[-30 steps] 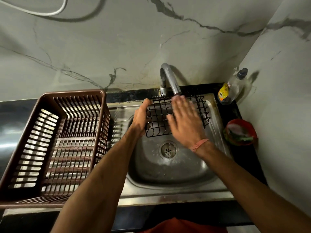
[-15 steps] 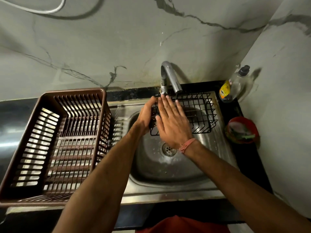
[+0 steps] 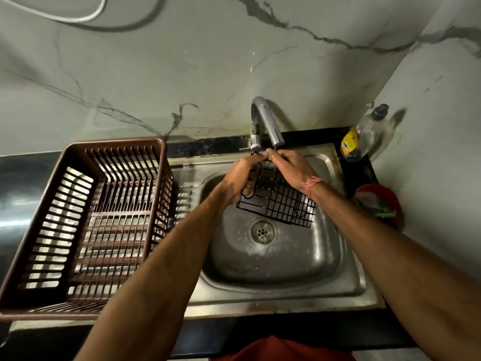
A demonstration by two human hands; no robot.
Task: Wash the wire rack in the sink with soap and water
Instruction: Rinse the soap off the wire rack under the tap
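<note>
A black wire rack [image 3: 279,204] hangs tilted over the steel sink [image 3: 325,259], its upper end just under the curved tap [image 3: 268,121]. My left hand [image 3: 240,177] grips the rack's left edge with curled fingers. My right hand [image 3: 290,166] pinches the rack's top end close to the spout, fingertips beside those of the left hand. The rack's lower edge sits above the drain [image 3: 262,231]. I cannot make out running water.
A brown slatted plastic dish basket [image 3: 86,225] stands on the drainboard at the left. A clear soap bottle [image 3: 363,135] with a yellow label leans in the back right corner. A red bowl [image 3: 380,204] holding a scrubber lies on the black counter at the right.
The rack has turned from lying wide under the tap to hanging tilted. My right hand went from flat on the grid to pinching its top end; both hands moved up toward the spout.
</note>
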